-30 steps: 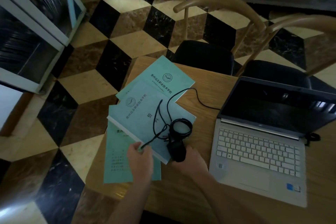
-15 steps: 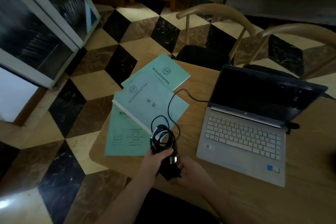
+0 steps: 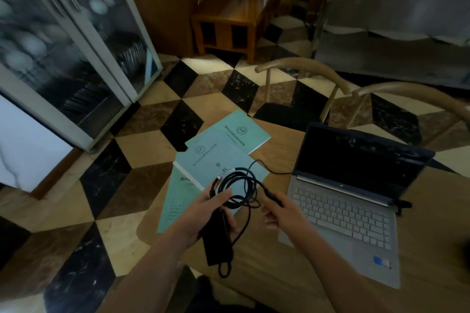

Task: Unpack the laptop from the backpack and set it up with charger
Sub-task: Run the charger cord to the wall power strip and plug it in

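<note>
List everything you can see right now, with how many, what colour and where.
laptop: 1, silver, screen dark, open on table right
table: 1, wood, foreground
booklets: 3, teal, overlapping on table's left corner
charger brick: 1, black, in left hand
cable: 1, black, coiled between hands, one strand running to laptop's left side
chairs: 2, tan, dark seats, behind table
cabinet: 1, glass-fronted, left
bench: 1, brown wood, back
left hand: holds brick and coil
right hand: pinches cable

Matt wooden table, matt silver laptop, pale green paper booklets, glossy marble-patterned floor
</note>
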